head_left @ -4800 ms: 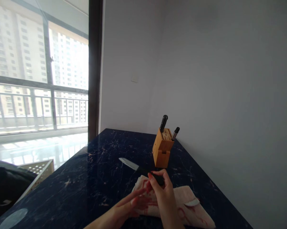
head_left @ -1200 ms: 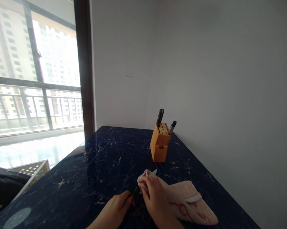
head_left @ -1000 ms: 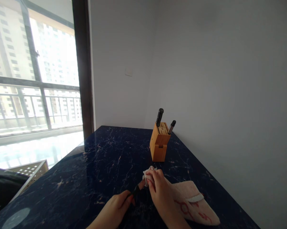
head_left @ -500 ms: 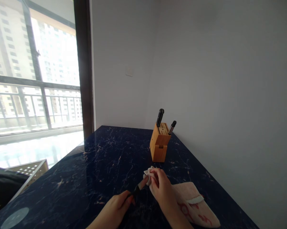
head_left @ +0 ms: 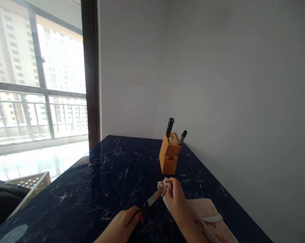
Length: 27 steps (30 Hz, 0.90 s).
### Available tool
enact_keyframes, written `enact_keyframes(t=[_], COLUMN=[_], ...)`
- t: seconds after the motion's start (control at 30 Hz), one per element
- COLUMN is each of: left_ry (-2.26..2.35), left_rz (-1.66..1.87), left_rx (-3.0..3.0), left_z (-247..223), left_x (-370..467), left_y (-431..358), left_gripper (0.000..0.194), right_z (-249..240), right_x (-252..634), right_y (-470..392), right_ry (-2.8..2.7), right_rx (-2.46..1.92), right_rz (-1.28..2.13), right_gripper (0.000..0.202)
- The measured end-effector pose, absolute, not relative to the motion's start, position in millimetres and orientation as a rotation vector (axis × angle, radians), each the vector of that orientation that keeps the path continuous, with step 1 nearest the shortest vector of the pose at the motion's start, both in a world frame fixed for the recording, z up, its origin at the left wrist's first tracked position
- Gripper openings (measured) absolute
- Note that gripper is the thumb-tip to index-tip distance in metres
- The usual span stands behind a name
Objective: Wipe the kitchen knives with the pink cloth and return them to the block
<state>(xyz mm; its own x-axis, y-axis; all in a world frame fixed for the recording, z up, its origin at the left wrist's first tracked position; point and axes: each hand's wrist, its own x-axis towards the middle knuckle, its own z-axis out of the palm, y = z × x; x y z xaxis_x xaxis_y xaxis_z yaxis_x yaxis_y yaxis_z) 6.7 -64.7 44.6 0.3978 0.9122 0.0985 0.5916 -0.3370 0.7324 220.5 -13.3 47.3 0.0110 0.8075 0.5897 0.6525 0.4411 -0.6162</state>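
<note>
A knife (head_left: 154,197) with a black handle lies across the space between my hands, its blade pointing away and to the right. My left hand (head_left: 127,219) is wrapped round the handle. In my right hand (head_left: 176,199) a pinkish-white towel (head_left: 205,211) is pinched around the far part of the blade, so the tip is hidden. The rest of the towel, with red markings, trails onto the table beneath and beside my right forearm.
Beyond my hands stands a wooden knife block (head_left: 169,155) holding a black-handled knife (head_left: 170,126) and another dark-ended handle (head_left: 183,137). The dark blue marbled table (head_left: 111,168) runs along the right wall. A pale perforated chair or crate (head_left: 32,189) is at the left.
My right hand has slid the towel a little to the right along the blade, and more of the blade shows. My left hand stays on the handle. The view has tilted slightly.
</note>
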Motion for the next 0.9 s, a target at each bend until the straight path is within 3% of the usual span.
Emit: enact_keyframes(t=[0.27, 0.57, 0.77, 0.9], left_ry=[1.302, 1.354, 1.326, 1.278], left_rz=[0.682, 0.695, 0.693, 0.761], left_rx=[2.059, 2.040, 2.023, 1.941], left_z=[47.1, 47.7, 48.0, 40.0], left_x=[6.7, 9.7, 9.5, 9.2], left_y=[-66.8, -67.5, -67.9, -61.6], left_gripper=[0.035, 0.033, 0.035, 0.040], right_z=[49.7, 45.0, 50.2, 51.0], right_x=[219.8, 213.0, 217.8, 222.5], right_y=[-15.7, -21.6, -18.5, -16.1], right_ry=[-1.694, -1.802, -1.660, -1.572], right_rx=[-1.358, -1.249, -1.339, -1.346], right_rz=[0.285, 0.149, 0.297, 0.416], right_gripper=[0.018, 0.023, 0.030, 0.014])
